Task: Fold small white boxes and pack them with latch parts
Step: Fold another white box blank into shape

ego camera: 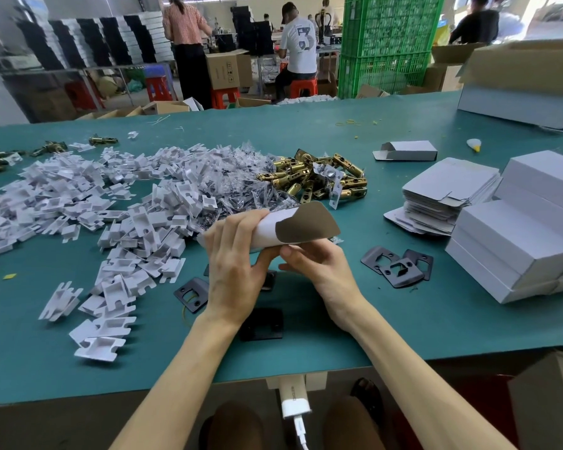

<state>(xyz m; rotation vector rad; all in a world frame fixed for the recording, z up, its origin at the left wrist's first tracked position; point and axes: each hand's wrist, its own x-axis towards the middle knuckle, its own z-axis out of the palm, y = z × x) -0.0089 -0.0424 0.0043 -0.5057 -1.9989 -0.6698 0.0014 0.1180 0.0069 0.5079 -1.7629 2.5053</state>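
Left hand [234,267] and right hand [319,264] each grip one unfolded white box [267,232]; we note it bowed, brown inner face showing.

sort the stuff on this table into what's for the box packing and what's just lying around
For the job:
white box, gripped by the left hand and pinched by the right hand
flat box blanks
brass latches
dark strike plates
white inserts

Lying about:
yellow rubber bands
small white and yellow bottle
white charger at the table edge
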